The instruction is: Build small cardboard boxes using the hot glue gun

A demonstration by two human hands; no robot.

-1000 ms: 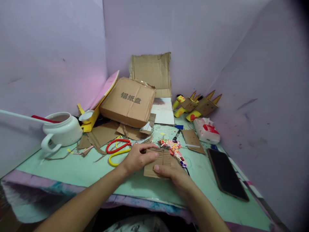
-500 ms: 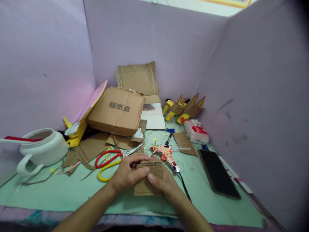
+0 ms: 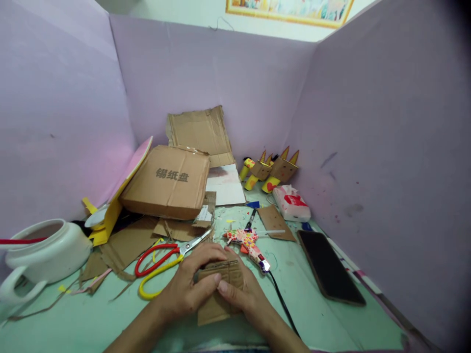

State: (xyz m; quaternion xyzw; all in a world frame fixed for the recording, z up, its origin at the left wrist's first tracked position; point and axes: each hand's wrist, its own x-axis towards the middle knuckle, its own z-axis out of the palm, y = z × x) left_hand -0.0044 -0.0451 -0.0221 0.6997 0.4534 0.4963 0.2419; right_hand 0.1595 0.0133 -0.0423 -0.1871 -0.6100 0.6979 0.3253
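Note:
A small folded piece of brown cardboard (image 3: pixel 217 308) is held between both hands near the table's front edge. My left hand (image 3: pixel 195 282) grips its left side, thumb lying across the top face. On the right side, my right hand (image 3: pixel 243 289) wraps round it, its thumb almost meeting the left one. The fingertips behind the piece are partly hidden. Left of the hands lie scissors (image 3: pixel 159 289) with one red and one yellow handle, blades apart. A patterned glue gun (image 3: pixel 248 245) with a black cord rests just beyond my right hand.
A large cardboard box (image 3: pixel 165 189) leans at the back left over scraps. A white pot (image 3: pixel 47 252) stands far left. To the right are a black phone (image 3: pixel 329 267), a tissue pack (image 3: pixel 292 203) and cardboard figures (image 3: pixel 283 171). Purple panels surround the table.
The camera view has tilted up and shifted slightly, so the hands and cardboard appear lower and further left. Both hands keep their hold on the piece.

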